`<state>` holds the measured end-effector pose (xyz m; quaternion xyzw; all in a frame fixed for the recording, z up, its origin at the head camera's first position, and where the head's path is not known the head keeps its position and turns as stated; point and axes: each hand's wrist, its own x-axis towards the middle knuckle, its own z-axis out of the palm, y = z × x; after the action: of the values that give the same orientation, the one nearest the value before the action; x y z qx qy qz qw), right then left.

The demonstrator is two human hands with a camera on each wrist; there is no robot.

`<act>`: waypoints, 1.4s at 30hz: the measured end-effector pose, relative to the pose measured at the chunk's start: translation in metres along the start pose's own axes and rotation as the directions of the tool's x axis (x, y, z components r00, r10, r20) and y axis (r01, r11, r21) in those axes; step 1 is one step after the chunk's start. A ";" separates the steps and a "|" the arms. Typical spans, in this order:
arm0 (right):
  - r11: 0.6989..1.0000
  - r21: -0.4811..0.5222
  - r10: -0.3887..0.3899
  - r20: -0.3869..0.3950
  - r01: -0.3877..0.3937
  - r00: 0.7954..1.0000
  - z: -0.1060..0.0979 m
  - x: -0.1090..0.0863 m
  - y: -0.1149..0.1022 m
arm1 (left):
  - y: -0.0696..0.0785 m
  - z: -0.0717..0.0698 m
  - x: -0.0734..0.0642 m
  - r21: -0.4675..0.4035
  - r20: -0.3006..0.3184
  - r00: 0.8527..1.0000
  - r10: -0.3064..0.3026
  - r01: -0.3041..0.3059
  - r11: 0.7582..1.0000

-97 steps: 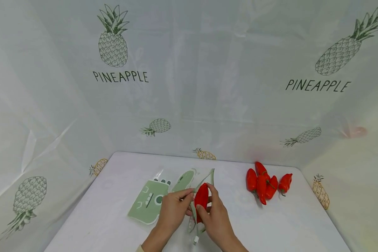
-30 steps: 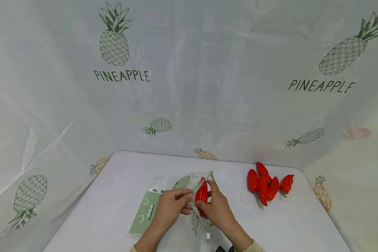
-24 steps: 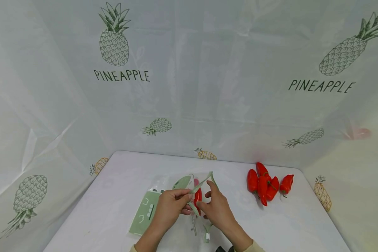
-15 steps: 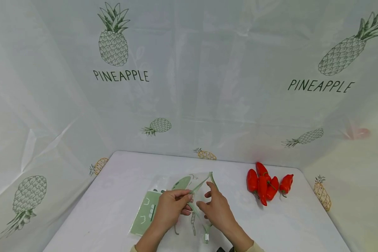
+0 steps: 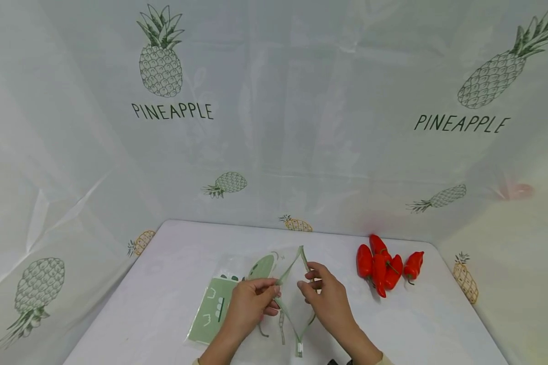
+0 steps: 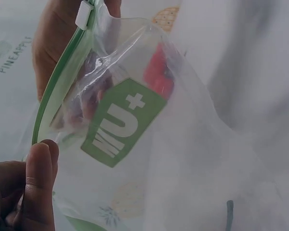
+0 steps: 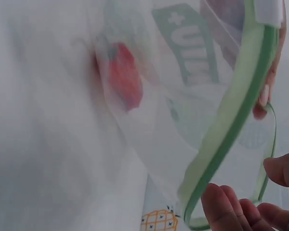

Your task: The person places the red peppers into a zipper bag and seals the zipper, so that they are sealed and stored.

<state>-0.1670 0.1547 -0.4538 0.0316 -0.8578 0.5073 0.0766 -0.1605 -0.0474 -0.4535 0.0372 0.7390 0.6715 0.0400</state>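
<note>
Plastic bag (image 5: 210,310): mouth spread over the middle of the surface (image 5: 132,314), well apart from its left and right edges; clear walls with green prints.
Bagging progress: judged part done. At least one bagged pepper (image 7: 126,77) shows through the wall of the bag.
Peppers outstanding: loose peppers (image 5: 380,272) lie by the far right corner of the surface, near the far edge, none of them touched by a hand.
Bag closure: judged not yet done; the slider (image 5: 300,348) sits at the near end of the mouth.
Left hand (image 5: 246,306): thumb and fingers pinch the left side of the rim (image 7: 233,125).
Right hand (image 5: 331,296): fingers parted, thumb apart from them, at the right side of the rim; no pepper held.
Loose pepper count: five; four bunched together, one just beside them towards the right edge.
Bagged pepper count: one made out; cannot tell whether others are hidden by prints and folds.
Bag and slider count: one each.
Hand count: two.
</note>
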 end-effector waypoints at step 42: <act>0.884 -0.464 -0.144 -0.396 -0.063 0.907 -0.161 0.034 0.112 | -0.014 0.002 -0.003 -0.048 0.021 0.999 -0.032 0.033 0.998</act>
<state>-0.1997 0.3510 -0.4690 -0.0792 -0.9166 0.2790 0.2752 -0.1569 -0.0475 -0.4675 0.0310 0.7226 0.6880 0.0592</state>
